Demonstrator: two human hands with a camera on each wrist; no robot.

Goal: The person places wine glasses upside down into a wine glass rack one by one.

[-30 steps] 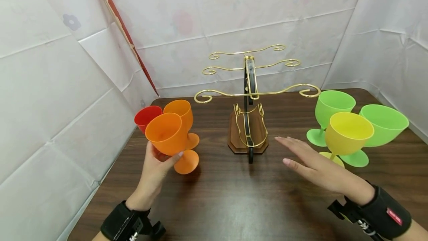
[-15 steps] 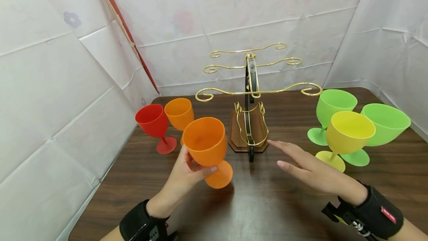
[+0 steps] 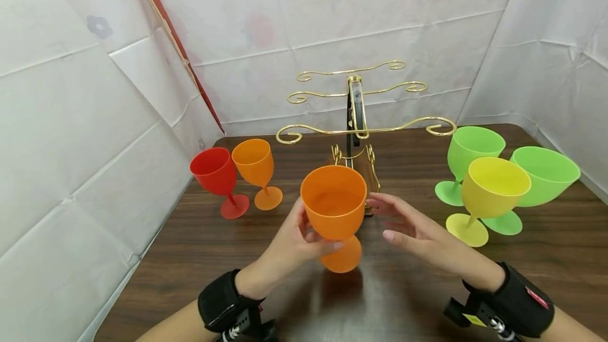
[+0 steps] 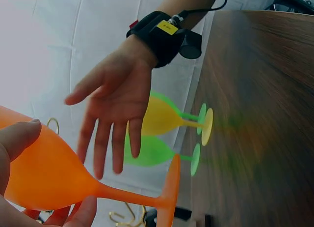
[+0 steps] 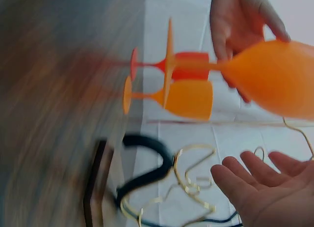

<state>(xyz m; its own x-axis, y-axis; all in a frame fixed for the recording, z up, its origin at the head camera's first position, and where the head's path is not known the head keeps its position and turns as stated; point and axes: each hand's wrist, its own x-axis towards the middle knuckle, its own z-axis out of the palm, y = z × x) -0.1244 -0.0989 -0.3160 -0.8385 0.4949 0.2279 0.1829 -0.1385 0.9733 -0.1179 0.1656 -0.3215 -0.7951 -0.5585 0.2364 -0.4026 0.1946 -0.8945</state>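
Observation:
My left hand [image 3: 293, 239] grips an orange goblet [image 3: 334, 210] by the lower part of its bowl, with the thumb across the front. The goblet is upright and lifted off the table, in front of the gold-and-black rack [image 3: 366, 132], hiding part of its wooden base. In the left wrist view, the stem and foot of the orange goblet [image 4: 130, 195] stick out free below the fingers. My right hand [image 3: 418, 228] is to the right of the goblet, palm turned toward it, fingers loosely extended and holding nothing. The right wrist view shows a gap between that hand [image 5: 274, 187] and the goblet.
A red goblet [image 3: 216, 176] and a second orange goblet [image 3: 256, 165] stand at the left. At the right, a yellow goblet [image 3: 494, 189] stands before two green goblets [image 3: 470, 152]. The rack's scrolled gold arms reach out both ways. White sheeting [image 3: 332, 25] surrounds the dark wooden table.
My left hand has carried the orange goblet rightward, from beside the red goblet to the front of the rack. My right hand has shifted slightly left and turned its palm toward the goblet.

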